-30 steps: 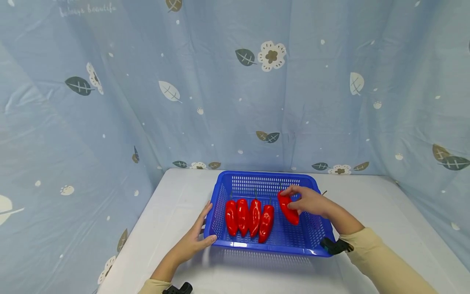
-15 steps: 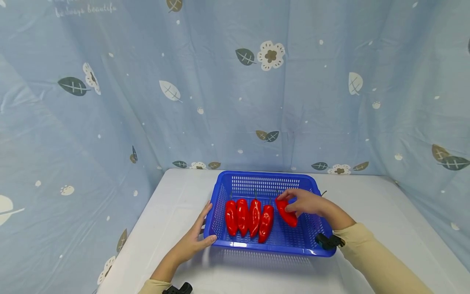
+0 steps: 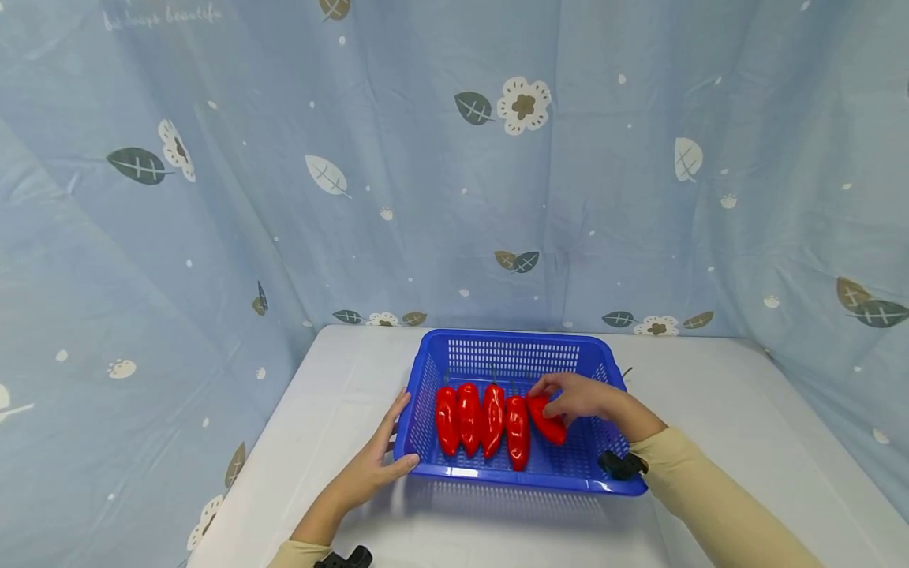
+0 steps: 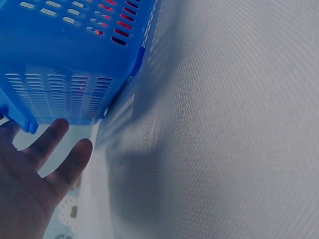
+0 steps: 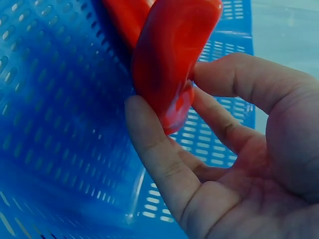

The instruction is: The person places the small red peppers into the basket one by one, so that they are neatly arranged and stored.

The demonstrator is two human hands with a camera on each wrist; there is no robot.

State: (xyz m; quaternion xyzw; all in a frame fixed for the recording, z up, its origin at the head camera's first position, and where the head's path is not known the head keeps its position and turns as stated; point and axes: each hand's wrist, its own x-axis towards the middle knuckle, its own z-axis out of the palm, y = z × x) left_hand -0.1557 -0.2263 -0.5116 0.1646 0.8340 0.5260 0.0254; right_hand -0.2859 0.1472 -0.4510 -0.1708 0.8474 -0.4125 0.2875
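Note:
A blue plastic basket (image 3: 529,483) with slotted walls stands on the table. Inside lie several glossy red peppers (image 3: 469,420) side by side, stems pointing to the far wall. My right hand (image 3: 578,397) pinches another red pepper (image 3: 548,426) between thumb and fingers, tilted, against the right side of the rightmost pepper (image 3: 518,434) in the row. In the right wrist view, the held pepper (image 5: 172,55) overlaps its neighbour. My left hand (image 3: 372,465) rests at the basket's left side, fingers straight and spread, thumb by the near left corner.
White table (image 3: 440,536) with a blue patterned curtain (image 3: 426,197) behind and around it. A thin dark stem (image 3: 626,372) pokes out past the basket's right rim. Black camera straps (image 3: 621,465) sit on the wrists.
My right hand has moved left and slightly toward me with the pepper. The rightmost pepper of the row has swung from slanted to nearly upright. My left hand stays put.

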